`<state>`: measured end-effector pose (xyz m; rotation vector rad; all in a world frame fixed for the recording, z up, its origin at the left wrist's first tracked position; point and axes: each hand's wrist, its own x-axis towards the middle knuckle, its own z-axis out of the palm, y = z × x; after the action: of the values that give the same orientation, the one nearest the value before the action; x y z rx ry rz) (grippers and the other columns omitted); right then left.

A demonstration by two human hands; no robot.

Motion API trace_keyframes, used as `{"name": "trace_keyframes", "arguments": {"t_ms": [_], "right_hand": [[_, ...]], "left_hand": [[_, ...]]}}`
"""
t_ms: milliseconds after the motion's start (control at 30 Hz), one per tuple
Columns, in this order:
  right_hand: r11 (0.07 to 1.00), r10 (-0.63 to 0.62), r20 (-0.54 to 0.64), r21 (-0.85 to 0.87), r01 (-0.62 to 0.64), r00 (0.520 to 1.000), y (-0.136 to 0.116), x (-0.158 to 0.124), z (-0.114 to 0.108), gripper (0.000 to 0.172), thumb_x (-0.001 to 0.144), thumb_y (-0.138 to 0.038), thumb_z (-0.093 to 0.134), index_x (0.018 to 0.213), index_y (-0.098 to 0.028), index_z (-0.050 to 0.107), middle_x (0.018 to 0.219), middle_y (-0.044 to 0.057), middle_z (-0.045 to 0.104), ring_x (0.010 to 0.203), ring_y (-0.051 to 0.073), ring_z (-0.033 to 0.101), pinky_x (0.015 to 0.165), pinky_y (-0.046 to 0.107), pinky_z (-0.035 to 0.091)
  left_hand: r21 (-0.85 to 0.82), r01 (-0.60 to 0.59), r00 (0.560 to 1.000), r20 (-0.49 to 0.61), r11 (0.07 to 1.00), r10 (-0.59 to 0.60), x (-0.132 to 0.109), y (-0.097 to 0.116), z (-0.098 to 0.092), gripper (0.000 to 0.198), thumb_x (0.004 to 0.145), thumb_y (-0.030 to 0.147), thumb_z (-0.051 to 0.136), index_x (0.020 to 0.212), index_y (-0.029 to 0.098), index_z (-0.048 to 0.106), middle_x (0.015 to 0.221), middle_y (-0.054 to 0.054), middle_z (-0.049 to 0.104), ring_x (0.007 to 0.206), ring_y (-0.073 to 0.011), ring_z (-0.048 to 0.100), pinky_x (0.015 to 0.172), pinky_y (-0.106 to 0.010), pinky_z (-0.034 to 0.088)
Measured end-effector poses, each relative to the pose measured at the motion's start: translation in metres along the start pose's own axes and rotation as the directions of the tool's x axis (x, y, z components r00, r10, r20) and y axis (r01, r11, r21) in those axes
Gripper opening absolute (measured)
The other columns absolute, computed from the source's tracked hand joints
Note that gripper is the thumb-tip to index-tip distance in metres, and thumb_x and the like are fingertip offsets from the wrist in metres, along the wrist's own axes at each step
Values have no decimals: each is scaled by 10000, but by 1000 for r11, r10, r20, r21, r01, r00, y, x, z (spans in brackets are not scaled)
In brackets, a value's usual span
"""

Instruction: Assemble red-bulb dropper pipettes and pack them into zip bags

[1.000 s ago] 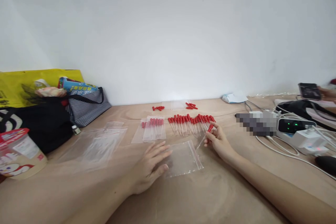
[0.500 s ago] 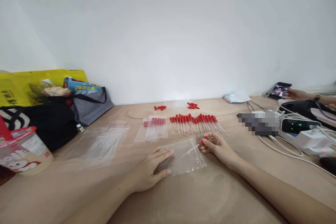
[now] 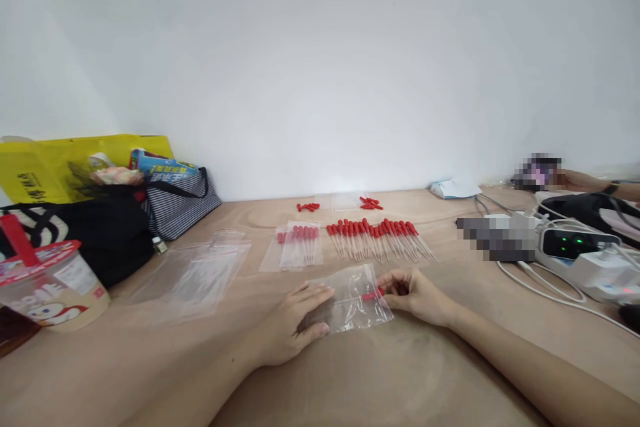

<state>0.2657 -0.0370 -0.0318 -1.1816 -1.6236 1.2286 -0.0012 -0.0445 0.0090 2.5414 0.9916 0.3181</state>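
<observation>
A small clear zip bag [image 3: 350,310] lies flat on the wooden table in front of me. My left hand [image 3: 293,327] rests on its left part, fingers spread and flat. My right hand [image 3: 413,293] pinches the red bulb end of a glass dropper [image 3: 371,295] at the bag's open right edge; the dropper's thin stem is inside the bag. Behind them lies a row of several red-capped droppers [image 3: 377,237]. To the left of that row a filled clear bag of droppers [image 3: 300,247] lies flat.
A stack of empty clear bags [image 3: 200,273] lies left. Loose red caps [image 3: 367,203] and glass stems sit near the wall. A drink cup [image 3: 50,287], a black bag and a striped bag [image 3: 175,203] stand at left. Chargers and cables [image 3: 575,253] fill the right, where another person's hand [image 3: 575,180] holds a phone.
My right hand took one dropper from the row, brought it down toward me and slid its stem into the bag's opening. My left hand stayed on the bag.
</observation>
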Motion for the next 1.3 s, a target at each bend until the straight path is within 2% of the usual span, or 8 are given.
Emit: {"name": "trace_keyframes", "arguments": {"t_ms": [267,467,633,733,900,1000,1167,1300], "right_hand": [[975,-152,22,-162,154,988,-2,5,1,228,654,-432,623,708,-221,688,767,13,523,617,103,445,558,231,357],[958,-186,174,-189,218,967,-13,2,7,238,706,-428,575,734,-228,701,734,21,576,652,128,505,597,241,399],[911,-230,135,-320,262,964,-11,3,5,221,762,-366,513,738,-239,692,701,14,598,672,144,512,638,258,398],[918,-203,111,-325,229,973,-6,3,5,188,757,-326,516,762,-217,669,683,6,580,588,117,473,561,233,371],[971,-172,-66,-182,158,983,4,4,6,159,726,-315,536,806,-187,589,578,-28,501,524,98,430,502,215,351],[961,-185,-198,-241,135,963,6,11,-5,167,713,-308,527,814,-182,571,600,-19,522,541,111,460,517,230,369],[815,-248,-372,-579,-15,895,4,45,-43,102,692,-238,505,706,-171,581,662,25,580,614,145,518,576,254,381],[691,-225,-541,-675,-259,810,4,82,-65,179,703,-279,515,775,-155,622,788,80,587,725,178,546,644,273,384]], "left_hand": [[-25,-17,1000,2,1000,17,1,-1,0,433,836,352,444,1251,237,401,1291,-40,435,1202,-204,363,1034,-433,222],[9,-40,999,17,999,40,2,-5,3,423,847,336,430,1253,225,398,1304,-47,417,1213,-188,346,1041,-424,205],[16,-40,997,65,999,39,2,-3,-2,412,870,334,380,1275,256,359,1335,-25,368,1238,-187,301,1042,-433,190],[21,-45,993,113,999,42,1,-3,-4,404,887,302,337,1290,273,326,1354,-11,335,1254,-178,268,1046,-435,172],[-2,-61,998,18,998,61,0,-8,1,380,867,280,371,1244,266,410,1342,-29,360,1237,-198,297,1017,-407,255],[-21,-74,994,-76,997,72,1,-9,3,336,829,276,432,1149,214,517,1216,-72,482,1132,-201,428,953,-354,356],[-43,-61,994,-99,997,57,2,-6,2,314,817,279,447,1104,211,553,1136,-65,537,1040,-191,500,904,-336,404],[-53,-16,997,-76,998,12,2,-7,3,328,835,314,430,1141,254,532,1237,-41,488,1133,-204,438,956,-379,355]]}}
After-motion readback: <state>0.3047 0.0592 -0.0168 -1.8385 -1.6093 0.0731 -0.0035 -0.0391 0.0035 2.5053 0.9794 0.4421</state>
